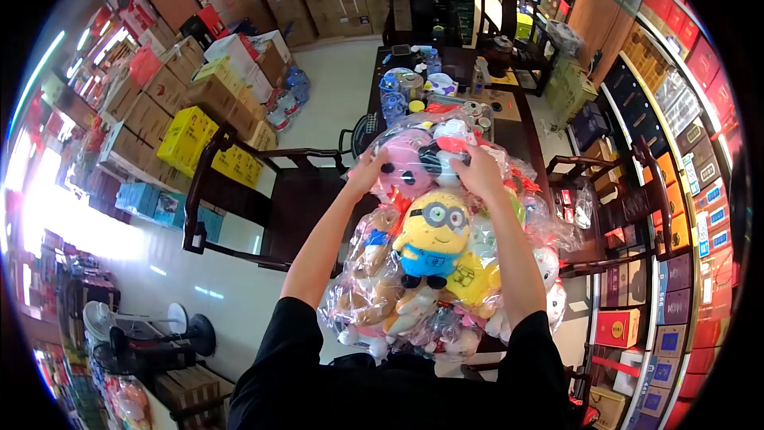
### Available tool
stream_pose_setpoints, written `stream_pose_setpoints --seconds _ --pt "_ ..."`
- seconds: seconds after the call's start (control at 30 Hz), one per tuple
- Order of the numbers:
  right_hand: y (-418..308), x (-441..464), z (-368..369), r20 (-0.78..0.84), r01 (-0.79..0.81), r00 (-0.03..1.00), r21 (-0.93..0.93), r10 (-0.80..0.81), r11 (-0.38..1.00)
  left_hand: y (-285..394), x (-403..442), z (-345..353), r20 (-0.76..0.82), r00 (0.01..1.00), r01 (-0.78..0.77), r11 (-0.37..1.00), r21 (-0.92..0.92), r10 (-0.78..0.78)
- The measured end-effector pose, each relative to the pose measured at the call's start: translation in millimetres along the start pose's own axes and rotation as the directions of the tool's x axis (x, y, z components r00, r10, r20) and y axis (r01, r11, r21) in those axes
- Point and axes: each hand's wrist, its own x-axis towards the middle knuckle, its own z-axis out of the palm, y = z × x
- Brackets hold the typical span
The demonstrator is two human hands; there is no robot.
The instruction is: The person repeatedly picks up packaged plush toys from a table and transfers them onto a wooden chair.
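Note:
A heap of plush toys in clear plastic bags lies in front of me. My left hand [366,170] grips the left side of a pink plush toy [407,161] in its clear wrapping. My right hand [476,170] has its fingers bent round a bagged white plush toy [447,177] with black and red parts. Below and between my arms lies a yellow Minion plush toy [434,227] in blue overalls. Beside it are a yellow plush toy [476,279] and a brown plush toy [362,302]. Wrinkled, shiny plastic partly hides several other toys.
Cups, jars and bottles stand on the dark table [517,123] beyond the heap. Wooden chairs [231,203] flank it on both sides. Cartons [334,0] are stacked at the back and left; shelves [676,191] line the right. A fan [99,320] is at lower left.

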Motion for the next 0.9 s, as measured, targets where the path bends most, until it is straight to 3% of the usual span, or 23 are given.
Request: stream_pose_setpoints --seconds 0.1,0.13,0.23,0.27,0.4,0.53,0.7,0.8,0.9 --pt "-17 -9 -8 -0.182 0.133 0.971 -0.121 -0.154 0.984 11 -31 -34 -0.047 0.998 -0.034 0.997 -0.073 0.031" --pt "-34 -17 -18 -0.148 0.106 0.982 -0.090 -0.119 0.990 11 -45 -47 -0.086 0.993 -0.085 0.993 -0.085 0.077" --pt "-67 -53 -18 -0.357 0.264 0.894 -0.065 -0.269 0.962 -1 -108 -88 -0.148 0.983 -0.130 0.985 -0.112 0.112" --pt "-83 -71 -18 -0.397 0.329 0.879 0.099 -0.266 0.939 -8 -136 -104 -0.164 0.980 -0.128 0.984 -0.120 0.108" --pt "-115 -167 16 -0.462 0.343 0.869 0.299 -0.179 0.890 -65 -281 -160 -0.282 0.960 -0.076 0.963 -0.257 0.001" --pt "-144 -272 85 -0.297 0.187 0.954 0.487 -0.040 0.853 -164 -454 -209 -0.461 0.838 0.085 0.904 -0.418 -0.292" --pt "-223 -349 168 -0.022 0.155 0.984 0.601 -0.178 0.784 -249 -661 -233 -0.596 0.658 0.063 0.823 -0.565 -0.460" --pt "-320 -394 208 0.154 0.186 0.919 0.641 -0.362 0.745 -266 -755 -253 -0.694 0.531 -0.034 0.806 -0.591 -0.486" --pt "-422 -455 256 0.355 0.123 0.768 0.736 -0.534 0.666 -287 -847 -254 -0.786 0.360 -0.148 0.801 -0.580 -0.502"
